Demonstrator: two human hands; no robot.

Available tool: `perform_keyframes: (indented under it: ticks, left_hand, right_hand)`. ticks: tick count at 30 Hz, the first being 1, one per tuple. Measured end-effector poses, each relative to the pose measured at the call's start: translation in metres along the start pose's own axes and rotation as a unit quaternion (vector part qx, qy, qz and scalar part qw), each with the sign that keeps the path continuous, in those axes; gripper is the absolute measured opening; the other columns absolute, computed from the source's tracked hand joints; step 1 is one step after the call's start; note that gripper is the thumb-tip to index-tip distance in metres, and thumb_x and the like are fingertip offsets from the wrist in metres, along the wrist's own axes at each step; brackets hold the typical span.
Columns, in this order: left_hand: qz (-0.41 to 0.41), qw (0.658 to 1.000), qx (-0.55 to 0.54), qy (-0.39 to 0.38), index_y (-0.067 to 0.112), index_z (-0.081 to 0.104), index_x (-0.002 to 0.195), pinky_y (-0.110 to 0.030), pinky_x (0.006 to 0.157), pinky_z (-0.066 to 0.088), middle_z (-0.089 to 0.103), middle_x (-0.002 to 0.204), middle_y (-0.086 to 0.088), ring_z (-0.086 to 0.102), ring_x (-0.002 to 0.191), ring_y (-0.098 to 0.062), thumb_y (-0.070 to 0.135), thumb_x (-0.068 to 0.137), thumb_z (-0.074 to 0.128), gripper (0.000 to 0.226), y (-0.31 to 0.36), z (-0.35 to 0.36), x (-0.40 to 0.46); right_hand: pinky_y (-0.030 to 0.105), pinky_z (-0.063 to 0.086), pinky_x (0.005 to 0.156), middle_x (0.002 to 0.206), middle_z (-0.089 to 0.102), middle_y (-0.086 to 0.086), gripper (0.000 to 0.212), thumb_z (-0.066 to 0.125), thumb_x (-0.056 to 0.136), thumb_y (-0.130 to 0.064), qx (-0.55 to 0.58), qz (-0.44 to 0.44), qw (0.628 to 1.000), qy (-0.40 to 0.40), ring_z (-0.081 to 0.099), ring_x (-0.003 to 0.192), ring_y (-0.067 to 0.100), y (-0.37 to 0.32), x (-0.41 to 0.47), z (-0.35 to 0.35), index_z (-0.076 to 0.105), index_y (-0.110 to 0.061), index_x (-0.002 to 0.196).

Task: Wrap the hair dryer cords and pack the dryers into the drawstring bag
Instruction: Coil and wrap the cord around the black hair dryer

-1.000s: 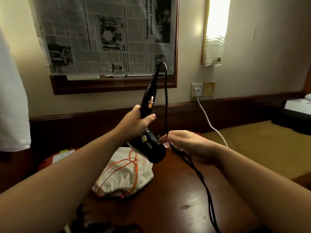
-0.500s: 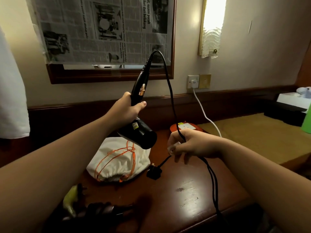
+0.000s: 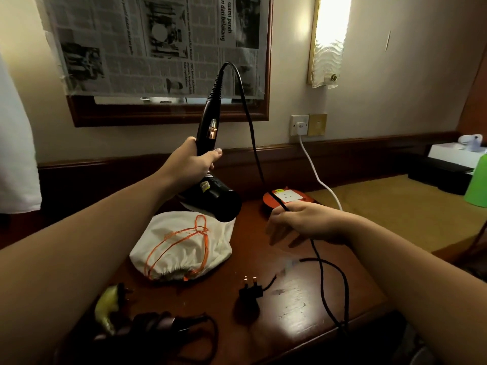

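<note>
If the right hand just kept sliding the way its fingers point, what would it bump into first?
The right hand, holding the black cord, points leftward; it would probably meet the white drawstring bag first, though depth is unclear.

The left hand (image 3: 193,160) grips a black hair dryer (image 3: 210,180) by its handle, nozzle down above the white drawstring bag (image 3: 181,246) on the worktop (image 3: 290,312). The right hand (image 3: 303,222) pinches the dryer's cord (image 3: 250,122); its plug (image 3: 250,289) lies on the wood.
</note>
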State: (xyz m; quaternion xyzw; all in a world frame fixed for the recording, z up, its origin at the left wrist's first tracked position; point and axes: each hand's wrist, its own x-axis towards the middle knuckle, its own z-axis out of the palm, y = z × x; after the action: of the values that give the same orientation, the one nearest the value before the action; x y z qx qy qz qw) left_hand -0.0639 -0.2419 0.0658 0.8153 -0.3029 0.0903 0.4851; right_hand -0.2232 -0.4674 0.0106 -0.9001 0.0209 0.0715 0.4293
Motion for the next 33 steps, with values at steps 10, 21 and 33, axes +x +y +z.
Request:
perform_keyframes:
  ticks: [10, 21, 33]
  left_hand:
    - [-0.024, 0.995, -0.053, -0.075, 0.02, 0.061, 0.11, -0.045, 0.095, 0.051, 0.076, 0.093, -0.009, 0.072, 0.094, -0.024, 0.038, 0.097, 0.064, 0.022, 0.0, 0.012, -0.017]
    - [0.009, 0.982, -0.075, -0.172, 0.021, 0.058, 0.11, -0.033, 0.078, 0.059, 0.073, 0.088, 0.002, 0.071, 0.083, -0.009, 0.022, 0.076, 0.089, 0.046, 0.015, 0.041, -0.041]
    - [-0.056, 0.962, -0.237, -0.121, 0.019, 0.075, 0.09, -0.028, 0.078, 0.055, 0.075, 0.085, -0.003, 0.072, 0.083, -0.016, 0.033, 0.1, 0.06, 0.023, 0.022, 0.038, -0.043]
  right_hand:
    - [0.027, 0.028, 0.042, 0.058, 0.046, -0.002, 0.016, 0.066, 0.1, -0.023, 0.078, -0.072, 0.966, 0.234, 0.037, 0.045, 0.012, -0.042, 0.016, -0.022, 0.063, -0.01, 0.091]
    - [0.045, 0.061, 0.082, 0.083, 0.079, 0.008, 0.008, 0.078, 0.087, -0.016, 0.185, -0.184, 0.925, 0.276, 0.075, 0.086, 0.024, -0.078, 0.037, -0.021, 0.08, -0.013, 0.079]
    - [0.035, 0.06, 0.071, 0.086, 0.077, 0.013, 0.011, 0.075, 0.094, -0.016, 0.056, -0.223, 0.963, 0.14, 0.074, 0.079, 0.024, -0.065, 0.031, -0.001, 0.076, -0.006, 0.097]
